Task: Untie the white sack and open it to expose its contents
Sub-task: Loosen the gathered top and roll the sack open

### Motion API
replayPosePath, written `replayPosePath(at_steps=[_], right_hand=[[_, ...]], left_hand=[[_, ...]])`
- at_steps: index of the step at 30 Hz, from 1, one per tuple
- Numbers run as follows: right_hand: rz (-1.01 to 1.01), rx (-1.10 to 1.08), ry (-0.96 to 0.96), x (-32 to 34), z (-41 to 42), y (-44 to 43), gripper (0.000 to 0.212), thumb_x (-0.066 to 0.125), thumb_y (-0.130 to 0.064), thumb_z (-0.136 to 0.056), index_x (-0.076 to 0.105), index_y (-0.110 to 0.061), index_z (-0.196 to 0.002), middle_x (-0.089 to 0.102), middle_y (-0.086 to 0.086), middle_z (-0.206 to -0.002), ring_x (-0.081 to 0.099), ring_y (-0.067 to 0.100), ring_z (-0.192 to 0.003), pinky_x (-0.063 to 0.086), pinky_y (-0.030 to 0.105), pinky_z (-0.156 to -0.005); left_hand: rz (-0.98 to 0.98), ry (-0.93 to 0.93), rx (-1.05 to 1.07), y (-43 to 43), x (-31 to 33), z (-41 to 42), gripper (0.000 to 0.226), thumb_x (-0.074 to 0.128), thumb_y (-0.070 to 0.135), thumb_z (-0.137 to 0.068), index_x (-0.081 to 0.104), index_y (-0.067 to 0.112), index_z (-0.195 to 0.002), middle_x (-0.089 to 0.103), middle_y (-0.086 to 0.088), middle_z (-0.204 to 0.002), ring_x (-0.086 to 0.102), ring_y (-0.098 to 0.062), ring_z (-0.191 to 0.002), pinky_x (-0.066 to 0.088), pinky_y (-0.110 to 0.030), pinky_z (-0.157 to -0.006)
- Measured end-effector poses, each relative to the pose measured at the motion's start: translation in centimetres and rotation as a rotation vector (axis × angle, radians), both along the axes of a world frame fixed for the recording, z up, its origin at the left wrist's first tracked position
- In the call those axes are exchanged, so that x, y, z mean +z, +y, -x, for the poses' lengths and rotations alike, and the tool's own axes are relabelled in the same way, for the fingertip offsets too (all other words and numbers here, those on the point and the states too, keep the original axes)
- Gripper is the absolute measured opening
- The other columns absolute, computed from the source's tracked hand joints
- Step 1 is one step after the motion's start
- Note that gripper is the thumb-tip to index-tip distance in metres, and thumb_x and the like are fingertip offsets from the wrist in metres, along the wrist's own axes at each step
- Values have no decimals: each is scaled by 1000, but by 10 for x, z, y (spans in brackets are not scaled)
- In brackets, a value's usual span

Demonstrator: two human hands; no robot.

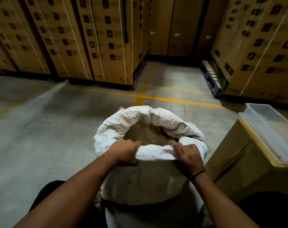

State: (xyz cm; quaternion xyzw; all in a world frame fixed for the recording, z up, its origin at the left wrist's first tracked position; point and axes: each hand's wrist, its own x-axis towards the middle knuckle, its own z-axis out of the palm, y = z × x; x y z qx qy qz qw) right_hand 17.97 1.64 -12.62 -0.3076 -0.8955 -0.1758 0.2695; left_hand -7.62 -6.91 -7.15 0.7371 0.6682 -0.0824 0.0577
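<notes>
The white sack stands upright on the concrete floor right in front of me. Its mouth is open and the rim is rolled outward into a thick cuff. Inside lies a tan, grainy fill, partly in shadow. My left hand grips the near rim on the left, fingers curled over the rolled edge. My right hand grips the near rim on the right, thumb under the fabric. A dark band circles my right wrist. No tie or string shows at the mouth.
A cardboard box stands close to the sack's right, with a clear plastic tray on top. Tall strapped cartons line the back and the right side. A yellow line crosses the floor beyond the sack.
</notes>
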Motion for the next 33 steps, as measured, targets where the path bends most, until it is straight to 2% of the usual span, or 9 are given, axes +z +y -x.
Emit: replayPosePath(at_steps=[4, 9, 11, 15, 18, 23, 27, 29, 33], right_hand=[[108, -5, -79, 5, 5, 0, 49, 45, -21, -84, 52, -15, -133, 69, 6, -93, 63, 27, -61, 43, 37, -57], [699, -13, -422, 34, 5, 7, 110, 70, -59, -73, 5, -29, -156, 34, 2, -153, 36, 24, -139, 27, 47, -111], [652, 37, -542, 43, 0, 13, 128, 72, -70, -66, -10, -30, -156, 19, 0, -162, 16, 22, -150, 13, 51, -120], [361, 109, -726, 29, -18, 14, 121, 67, -54, -77, -24, -28, -152, 18, 7, -163, 26, 31, -146, 22, 54, -117], [230, 88, -638, 9, -10, 17, 80, 37, -37, -93, -11, -23, -156, 51, 14, -138, 58, 35, -108, 47, 50, -87], [194, -22, -324, 6, 5, 33, 56, 48, -22, -87, 48, -15, -143, 63, 8, -84, 59, 29, -57, 45, 35, -42], [623, 137, -409, 34, 9, 48, 72, 64, -32, -77, 39, -32, -145, 53, 2, -137, 60, 27, -115, 53, 42, -88], [877, 251, -475, 52, 11, 54, 83, 74, -53, -71, 38, -39, -145, 29, -4, -157, 34, 18, -140, 34, 38, -115], [999, 219, -243, 72, 14, 64, 83, 76, -62, -73, 40, -41, -145, 24, -8, -158, 20, 13, -145, 17, 33, -121]], left_hand=[[-173, 26, -12, -9, -23, -5, 52, 56, 42, -91, 37, 27, -137, 58, -6, -125, 69, -33, -88, 55, -41, -70], [-191, 55, 18, -11, -41, -12, 51, 52, 23, -95, 36, 23, -143, 36, -14, -148, 54, -38, -118, 53, -49, -88], [-191, 28, -21, -13, -40, -17, 44, 43, 22, -99, 39, 17, -142, 44, -16, -147, 49, -43, -128, 49, -51, -96], [-277, -83, -127, -15, -36, -36, 34, 27, 31, -92, 45, 19, -119, 66, -12, -98, 66, -38, -82, 43, -40, -56], [-207, -76, -38, -14, -35, -43, 36, 49, 21, -92, 41, 21, -127, 66, -8, -107, 67, -34, -91, 40, -38, -60], [21, -215, -5, -11, -20, -25, 65, 64, 46, -83, 33, 24, -135, 61, -6, -126, 62, -33, -109, 45, -37, -81], [129, -345, 100, 0, -11, -15, 81, 32, 95, -76, 59, 31, -116, 56, 0, -124, 57, -24, -112, 47, -44, -98], [-2, -364, 145, 12, -4, -8, 74, 30, 90, -81, 67, 31, -104, 54, 2, -126, 55, -20, -114, 48, -43, -98], [-171, -340, 212, 37, 7, 3, 45, 58, 61, -89, 60, 33, -125, 51, 6, -137, 54, -20, -122, 50, -41, -97]])
